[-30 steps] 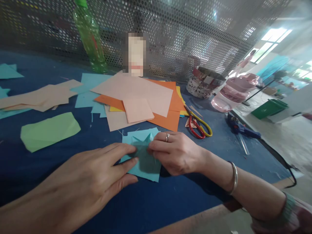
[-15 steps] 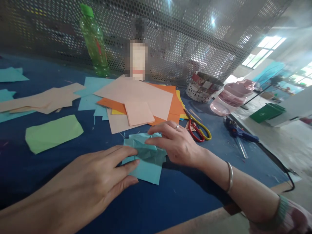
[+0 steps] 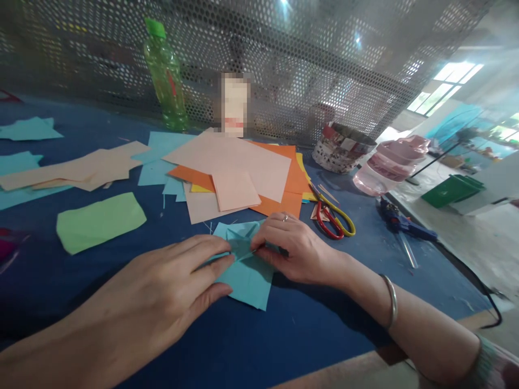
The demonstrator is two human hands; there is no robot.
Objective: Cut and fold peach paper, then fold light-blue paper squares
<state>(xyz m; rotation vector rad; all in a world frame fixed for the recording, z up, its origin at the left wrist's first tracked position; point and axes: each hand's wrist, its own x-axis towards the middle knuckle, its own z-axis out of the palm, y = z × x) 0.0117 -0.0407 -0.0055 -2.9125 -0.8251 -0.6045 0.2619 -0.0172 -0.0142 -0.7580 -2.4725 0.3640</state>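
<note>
**Two hands work a creased turquoise paper square (image 3: 248, 282) on a blue counter (image 3: 308, 329)**

The head view looks down on the left hand (image 3: 140, 292) and the right hand (image 3: 295, 251), which meet over the paper near the front of the counter. Part of the square is folded in: a raised, creased layer shows between the hands, while its lower corner lies flat and single-layered. The folding looks partway through, with no finished shape visible and the sheet's upper part gathered into peaks.

The left hand's grip is open, its nearly straight fingers (image 3: 213, 259) lying over the paper's left side and pressing it down. The right hand's grip is closed, its fingertips (image 3: 259, 246) pinching the fold from the other side. A ring and a metal bangle (image 3: 390, 300) show on that hand and wrist.

Beyond the hands lies a loose pile of pale pink sheets (image 3: 229, 165) and orange sheets (image 3: 279, 205), with a pale green paper piece (image 3: 99, 222) to the left. To the right are red-and-yellow-handled scissors (image 3: 332, 222) and a blue hot glue gun (image 3: 399, 219). A green plastic bottle (image 3: 166, 81) and a pink plastic container (image 3: 389, 170) stand farther back near a perforated metal screen (image 3: 308, 70).
</note>
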